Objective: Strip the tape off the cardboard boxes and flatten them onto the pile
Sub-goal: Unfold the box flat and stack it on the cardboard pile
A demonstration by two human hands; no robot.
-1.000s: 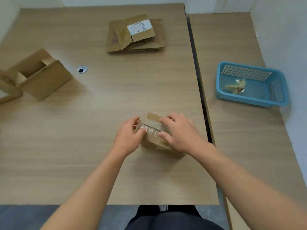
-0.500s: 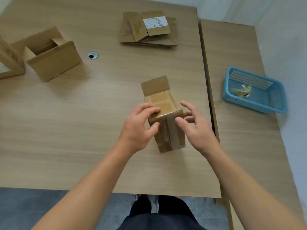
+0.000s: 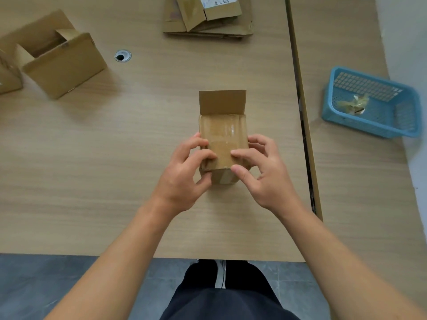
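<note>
A small cardboard box (image 3: 223, 137) lies on the wooden table between my hands, its far flap open and pointing away from me. Clear tape shines across its top face. My left hand (image 3: 184, 174) grips the box's near left corner, fingers curled on the top edge. My right hand (image 3: 263, 174) holds the near right side, with the forefinger on the top face and the thumb on the near face. The pile of flattened boxes (image 3: 208, 17) lies at the table's far edge, one piece bearing a white label.
Two open boxes, one large (image 3: 62, 65) and one cut off by the frame (image 3: 8, 75), stand at the far left. A cable hole (image 3: 122, 56) is beside them. A blue basket (image 3: 372, 102) with a wad of stripped tape sits on the right-hand table, past a gap (image 3: 300, 100).
The box has been turned so its long top face points straight away from me. Both hands have shifted to its near end. The view has tilted down and moved closer.
</note>
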